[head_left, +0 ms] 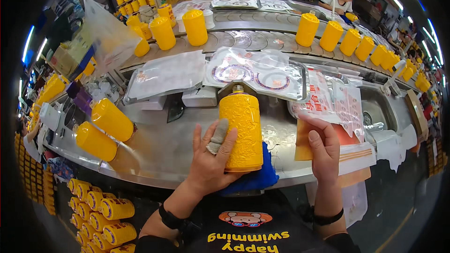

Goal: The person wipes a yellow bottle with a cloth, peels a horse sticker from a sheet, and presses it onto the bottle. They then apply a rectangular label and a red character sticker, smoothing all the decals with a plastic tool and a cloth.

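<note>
A yellow embossed bottle (242, 129) lies in front of me on a blue cloth (255, 178), its neck pointing away. My left hand (212, 157) grips its left side near the base; one finger wears a grey wrap. To the right, my right hand (322, 147) rests on an orange paper sheet (303, 147), fingers together, pinching its edge. Beyond the bottle sit metal trays (300, 96) holding clear printed plastic sleeves (255, 72).
Two yellow bottles (104, 129) lie at the left on the steel bench. More yellow bottles (349, 40) ride a curved conveyor behind. Stacks of printed bags (335, 100) lie at right. Bottles (101, 218) fill a crate below left. Other people work across the conveyor.
</note>
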`<act>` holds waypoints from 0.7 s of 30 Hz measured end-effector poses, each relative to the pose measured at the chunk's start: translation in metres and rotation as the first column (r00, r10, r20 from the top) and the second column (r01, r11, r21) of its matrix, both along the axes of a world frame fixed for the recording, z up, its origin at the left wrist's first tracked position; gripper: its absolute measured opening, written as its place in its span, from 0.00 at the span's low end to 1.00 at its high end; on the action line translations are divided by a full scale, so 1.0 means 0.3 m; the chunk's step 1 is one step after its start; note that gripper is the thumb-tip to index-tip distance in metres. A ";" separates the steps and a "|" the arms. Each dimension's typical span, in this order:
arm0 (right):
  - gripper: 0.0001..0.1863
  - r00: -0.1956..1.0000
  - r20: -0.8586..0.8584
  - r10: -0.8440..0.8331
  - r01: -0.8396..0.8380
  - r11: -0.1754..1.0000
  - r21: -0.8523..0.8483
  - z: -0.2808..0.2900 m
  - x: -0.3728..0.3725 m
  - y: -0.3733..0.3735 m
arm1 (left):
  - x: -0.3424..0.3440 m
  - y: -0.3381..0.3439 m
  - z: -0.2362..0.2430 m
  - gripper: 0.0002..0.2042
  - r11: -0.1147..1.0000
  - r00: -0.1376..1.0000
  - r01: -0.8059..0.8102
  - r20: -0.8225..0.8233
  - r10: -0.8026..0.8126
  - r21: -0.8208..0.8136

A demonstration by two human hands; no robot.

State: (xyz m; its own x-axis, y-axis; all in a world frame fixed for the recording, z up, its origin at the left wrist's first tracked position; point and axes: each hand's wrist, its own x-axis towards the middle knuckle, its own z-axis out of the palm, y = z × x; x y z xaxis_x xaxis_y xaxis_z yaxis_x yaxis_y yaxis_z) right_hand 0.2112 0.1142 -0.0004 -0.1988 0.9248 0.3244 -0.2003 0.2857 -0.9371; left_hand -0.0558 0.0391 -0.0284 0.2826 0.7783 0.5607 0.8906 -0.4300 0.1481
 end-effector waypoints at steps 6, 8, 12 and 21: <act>0.14 0.875 0.450 -0.180 -0.013 0.920 0.393 0.117 0.112 0.087 | -0.004 0.024 -0.059 0.44 0.970 0.890 0.227 0.423 -0.171 -0.086; 0.15 0.731 0.624 -0.277 -0.064 0.882 0.467 0.155 0.175 0.147 | -0.011 0.015 -0.086 0.44 0.964 0.864 0.229 0.485 -0.138 -0.135; 0.14 0.525 0.748 -0.406 -0.154 0.819 0.552 0.165 0.264 0.376 | -0.016 0.013 -0.115 0.48 0.952 0.806 0.228 0.588 -0.067 -0.204; 0.23 -0.118 0.989 -0.088 -0.060 0.995 0.081 -0.056 0.401 0.865 | -0.008 0.019 -0.115 0.45 0.908 0.637 0.352 0.769 -0.056 -0.226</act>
